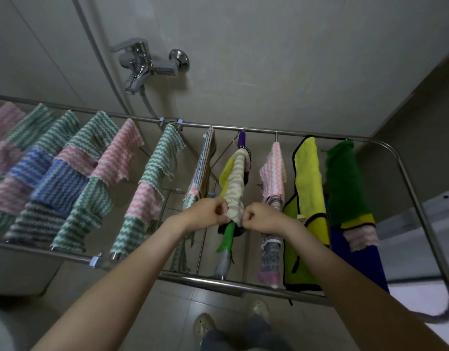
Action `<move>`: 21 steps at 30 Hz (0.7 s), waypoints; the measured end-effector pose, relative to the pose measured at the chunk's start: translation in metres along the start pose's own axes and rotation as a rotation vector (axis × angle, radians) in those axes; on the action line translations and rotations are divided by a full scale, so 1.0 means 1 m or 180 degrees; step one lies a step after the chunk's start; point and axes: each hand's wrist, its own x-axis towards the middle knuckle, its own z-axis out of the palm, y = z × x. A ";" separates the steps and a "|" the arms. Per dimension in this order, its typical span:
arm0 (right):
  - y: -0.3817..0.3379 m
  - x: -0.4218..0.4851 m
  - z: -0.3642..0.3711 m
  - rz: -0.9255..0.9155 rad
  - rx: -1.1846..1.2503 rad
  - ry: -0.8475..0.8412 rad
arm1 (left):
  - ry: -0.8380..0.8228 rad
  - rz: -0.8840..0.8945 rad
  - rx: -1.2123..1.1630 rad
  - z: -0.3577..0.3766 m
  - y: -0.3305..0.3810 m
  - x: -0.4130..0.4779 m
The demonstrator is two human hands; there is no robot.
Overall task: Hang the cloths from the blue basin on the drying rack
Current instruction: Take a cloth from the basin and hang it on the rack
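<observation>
A steel drying rack (pixel 218 281) spans the view, its bars hung with several wavy-striped cloths. On a middle bar lies a cream and grey striped cloth (pixel 235 182). My left hand (pixel 208 211) pinches its near edge from the left. My right hand (pixel 262 216) pinches the same edge from the right. Both fists sit close together over that bar. Under the cream cloth hang a yellow cloth, a green cloth (pixel 227 236) and a dark one. The blue basin is not in view.
A chrome tap (pixel 147 63) with a hose sticks out of the tiled wall behind the rack. Yellow (pixel 308 173), green (pixel 345 183) and blue (pixel 355 262) cloths hang at the right end. My feet (pixel 205 325) stand on the tiled floor below the rack's near rail.
</observation>
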 end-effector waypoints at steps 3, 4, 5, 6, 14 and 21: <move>-0.005 -0.008 0.011 -0.0117 0.0356 0.0629 | 0.0516 0.0195 0.0113 0.006 0.004 -0.006; -0.007 -0.009 0.013 -0.0099 0.0466 0.0729 | 0.0653 0.0250 0.0123 0.006 0.007 -0.007; -0.009 -0.010 0.014 -0.0060 0.0510 0.0825 | 0.0781 0.0294 0.0119 0.005 0.010 -0.008; -0.010 -0.010 0.015 -0.0029 0.0510 0.0939 | 0.0906 0.0350 0.0108 0.005 0.013 -0.008; -0.023 -0.007 0.032 -0.0295 0.0154 0.1858 | 0.1127 0.0563 -0.0117 0.005 0.029 -0.005; -0.015 -0.012 0.013 -0.0184 0.0723 0.1943 | 0.0603 0.0283 0.0218 0.003 0.031 -0.001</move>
